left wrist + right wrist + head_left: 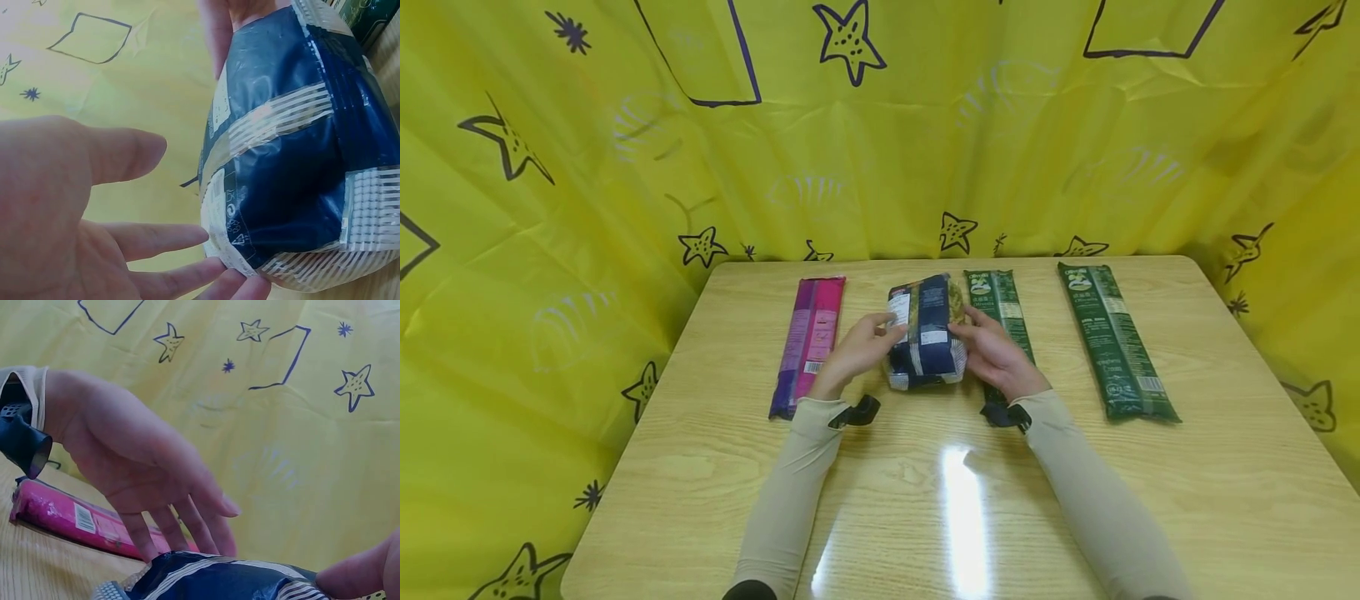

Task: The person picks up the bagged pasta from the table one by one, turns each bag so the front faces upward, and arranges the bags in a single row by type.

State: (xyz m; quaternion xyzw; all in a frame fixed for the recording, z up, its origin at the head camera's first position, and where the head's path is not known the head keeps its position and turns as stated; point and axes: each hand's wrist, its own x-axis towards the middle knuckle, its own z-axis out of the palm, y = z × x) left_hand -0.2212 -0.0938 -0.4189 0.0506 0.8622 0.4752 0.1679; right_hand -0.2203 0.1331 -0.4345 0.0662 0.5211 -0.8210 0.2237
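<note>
A plump navy pasta bag (934,321) with striped edges, white labels and a see-through side stands between both hands over the table's middle. My right hand (997,358) holds its right side, thumb on the front. On the opposite side, my left hand (859,352) touches the bag with its fingertips; in the left wrist view its fingers are nearly straight and the thumb is off the bag. The right wrist view shows the same left palm (134,447) with fingers reaching behind the bag (219,579). Most of the right hand's fingers are hidden by the bag.
Left of the hands lies a long pink and purple packet (808,342). One green packet (1011,321) lies partly under the right hand, and another green packet (1116,346) is farther right. A yellow curtain (865,183) hangs behind the wooden table (700,467).
</note>
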